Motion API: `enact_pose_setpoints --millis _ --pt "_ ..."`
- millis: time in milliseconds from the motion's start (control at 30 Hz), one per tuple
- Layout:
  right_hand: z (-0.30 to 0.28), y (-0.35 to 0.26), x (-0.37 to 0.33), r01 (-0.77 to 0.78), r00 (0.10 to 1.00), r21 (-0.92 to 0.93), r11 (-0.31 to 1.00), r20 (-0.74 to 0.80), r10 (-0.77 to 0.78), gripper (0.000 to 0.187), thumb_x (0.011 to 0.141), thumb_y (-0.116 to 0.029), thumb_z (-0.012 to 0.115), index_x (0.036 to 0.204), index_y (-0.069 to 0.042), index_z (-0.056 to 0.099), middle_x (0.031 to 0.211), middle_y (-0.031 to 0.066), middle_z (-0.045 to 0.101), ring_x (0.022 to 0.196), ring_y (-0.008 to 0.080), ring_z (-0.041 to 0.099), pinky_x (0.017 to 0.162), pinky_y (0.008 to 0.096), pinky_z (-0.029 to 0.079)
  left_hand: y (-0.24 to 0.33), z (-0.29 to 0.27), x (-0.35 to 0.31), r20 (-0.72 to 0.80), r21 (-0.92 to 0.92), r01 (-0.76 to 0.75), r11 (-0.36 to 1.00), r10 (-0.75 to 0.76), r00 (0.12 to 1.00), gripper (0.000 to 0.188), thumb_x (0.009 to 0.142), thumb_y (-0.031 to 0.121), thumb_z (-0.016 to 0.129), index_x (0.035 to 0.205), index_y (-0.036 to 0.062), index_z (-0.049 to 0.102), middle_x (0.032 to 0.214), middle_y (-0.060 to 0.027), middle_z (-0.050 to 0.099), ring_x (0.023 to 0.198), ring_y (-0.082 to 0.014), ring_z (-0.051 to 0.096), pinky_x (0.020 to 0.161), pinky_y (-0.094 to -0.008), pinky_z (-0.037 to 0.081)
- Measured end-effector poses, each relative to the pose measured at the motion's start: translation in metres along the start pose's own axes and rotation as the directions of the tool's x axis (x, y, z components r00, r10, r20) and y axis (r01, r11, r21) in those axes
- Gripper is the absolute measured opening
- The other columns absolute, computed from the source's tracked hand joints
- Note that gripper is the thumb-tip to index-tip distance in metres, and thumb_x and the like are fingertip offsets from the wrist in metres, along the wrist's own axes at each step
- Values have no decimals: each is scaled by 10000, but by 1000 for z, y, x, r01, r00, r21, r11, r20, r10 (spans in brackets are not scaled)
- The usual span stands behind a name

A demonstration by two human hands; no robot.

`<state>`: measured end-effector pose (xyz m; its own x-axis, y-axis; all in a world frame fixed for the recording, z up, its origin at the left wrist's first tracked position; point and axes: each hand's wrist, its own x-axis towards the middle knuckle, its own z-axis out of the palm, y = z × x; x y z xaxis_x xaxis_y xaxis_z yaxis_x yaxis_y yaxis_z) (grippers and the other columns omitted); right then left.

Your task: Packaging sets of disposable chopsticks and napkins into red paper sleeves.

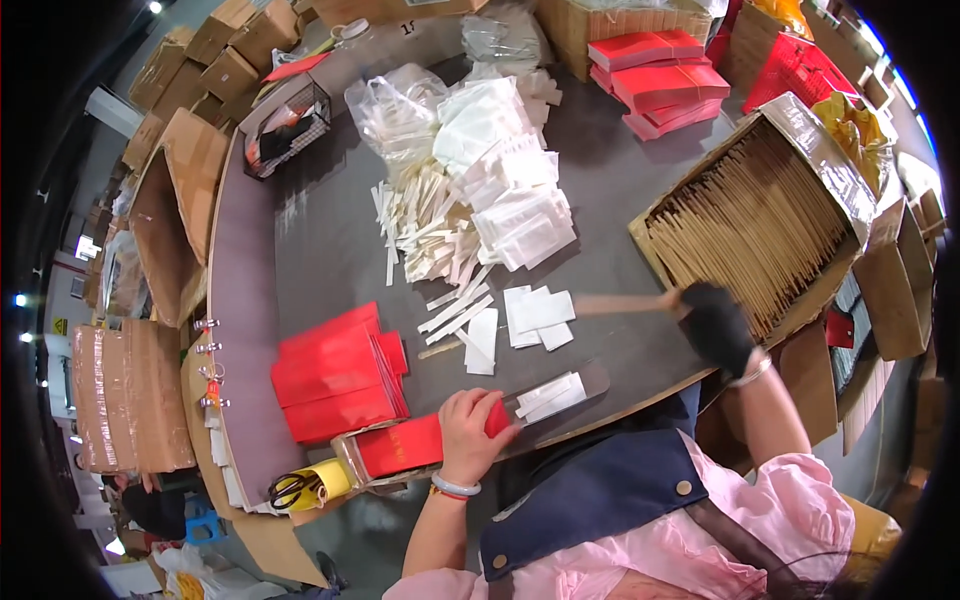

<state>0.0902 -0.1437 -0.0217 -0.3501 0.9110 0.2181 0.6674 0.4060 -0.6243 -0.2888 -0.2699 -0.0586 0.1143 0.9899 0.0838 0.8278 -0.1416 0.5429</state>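
Observation:
My left hand [470, 436] is at the table's near edge, fingers closed over the right end of a long red paper sleeve [400, 446]. That sleeve lies in a narrow cardboard tray [352, 462]. Out to the right, my right hand [716, 326], in a black glove, grips one end of a long, thin brown strip [622, 303]. Motion blurs the strip, and its exact kind cannot be made out. Beside that hand stands a carton [655, 240] packed with similar thin brown pieces [750, 225]. Small white packets [540, 312] lie left of the strip.
A heap of white packets [515, 200] and strips covers the table's middle. Red sleeves [335, 375] lie stacked at left; red bundles [665, 80] sit at the far right. A wire basket [290, 130] stands far left. Scissors [290, 488] rest in a yellow holder [328, 482] at the near-left corner.

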Motion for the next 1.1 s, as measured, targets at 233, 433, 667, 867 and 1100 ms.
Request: enact_pose_setpoints --millis 233,433,667,867,1100 --pt "101 -31 -28 277 873 -241 930 468 -138 258 849 -275 639 1101 -237 678 791 105 588 743 294 604 644 407 491 0 -4 -9 58 167 -70 983 61 996 676 598 298 854 1193 87 612 1189 -73 566 1133 -317 470 985 -481 362" --pt "148 -51 -16 312 878 103 945 349 -328 229 831 -250 662 1025 -129 680 849 133 631 800 324 613 686 436 492 15 17 7 73 82 -96 992 90 993 689 590 293 858 1189 57 611 1197 -81 571 1109 -313 483 958 -450 378" --pt "172 -53 -25 -71 964 304 950 265 -13 162 771 -115 726 899 -44 657 878 139 623 879 294 613 761 370 489 15 25 19 56 85 -92 992 88 995 662 612 248 841 1197 52 600 1150 -98 570 1072 -305 506 930 -439 406" --pt "139 -89 0 355 926 -95 930 171 -336 542 708 -467 708 1096 -104 603 1037 91 588 959 264 572 812 409 425 17 15 25 163 144 -185 972 161 974 523 645 157 762 1147 150 616 1126 -116 561 1050 -318 516 864 -452 437" --pt "107 -66 0 222 924 -235 946 359 -127 602 634 -463 784 1057 -86 583 976 94 596 945 293 577 842 430 397 -6 -54 44 318 289 -260 921 164 934 128 654 90 650 781 109 658 999 -100 583 972 -328 543 768 -470 468"
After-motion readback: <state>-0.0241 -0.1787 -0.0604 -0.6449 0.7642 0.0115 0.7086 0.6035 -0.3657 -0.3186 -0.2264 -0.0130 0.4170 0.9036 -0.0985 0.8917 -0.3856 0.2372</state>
